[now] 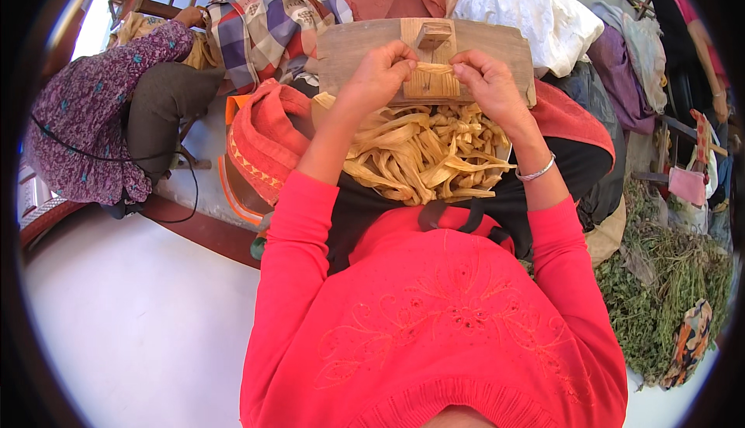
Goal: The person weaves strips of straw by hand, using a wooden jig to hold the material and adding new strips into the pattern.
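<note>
Head view: left hand (378, 76) and right hand (489, 85) each pinch an end of a tan strip (434, 69), seen against wooden board (353, 55), beyond strip pile (419, 156). Probably straightening it; next move likely needs firm, even pinches.

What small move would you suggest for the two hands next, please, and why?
Perhaps draw the yellowish strip gently taut: the left hand and the right hand pinch it from either side, over the wooden board, with only a short span showing between them.
</note>
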Demonstrator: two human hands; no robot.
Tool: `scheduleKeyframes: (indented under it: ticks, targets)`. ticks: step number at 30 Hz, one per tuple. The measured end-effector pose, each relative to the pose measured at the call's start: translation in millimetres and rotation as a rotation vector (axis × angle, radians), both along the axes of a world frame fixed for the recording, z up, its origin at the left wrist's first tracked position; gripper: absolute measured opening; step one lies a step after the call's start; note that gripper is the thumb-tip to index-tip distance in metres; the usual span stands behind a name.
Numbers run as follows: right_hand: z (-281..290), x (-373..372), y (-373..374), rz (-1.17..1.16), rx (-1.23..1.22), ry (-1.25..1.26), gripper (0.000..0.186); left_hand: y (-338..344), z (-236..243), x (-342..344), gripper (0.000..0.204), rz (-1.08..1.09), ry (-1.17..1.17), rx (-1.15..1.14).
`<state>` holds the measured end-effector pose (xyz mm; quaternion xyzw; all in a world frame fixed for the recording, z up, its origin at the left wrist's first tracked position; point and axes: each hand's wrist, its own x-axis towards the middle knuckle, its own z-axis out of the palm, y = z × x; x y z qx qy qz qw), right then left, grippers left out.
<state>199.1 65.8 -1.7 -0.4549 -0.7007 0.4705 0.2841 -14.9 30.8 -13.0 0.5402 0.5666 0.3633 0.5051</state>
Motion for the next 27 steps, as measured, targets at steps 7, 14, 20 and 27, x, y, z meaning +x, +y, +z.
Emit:
scheduleKeyframes:
  ticks: [7,14,20,27]
  targets:
    - [-4.2,12.8,-10.2,0.003,0.065,-0.149,0.02,-3.0,-22.9,-1.4,0.014,0.182,0.28,0.138]
    - [147.5,30.8,-69.9,0.362,-0.645,0.437,0.027,-46.7,31.4,12.7,0.019,0.25,-0.496,-0.13]
    - [163.6,29.6,-91.7,0.933,-0.283,1.146,0.025,-89.0,91.4,44.3,0.027,-0.028,-0.036,0.132]
    - [180.6,12.2,-86.0,1.143,-0.128,1.128,0.017,-131.4,82.0,52.5,0.032,-0.16,-0.067,0.031]
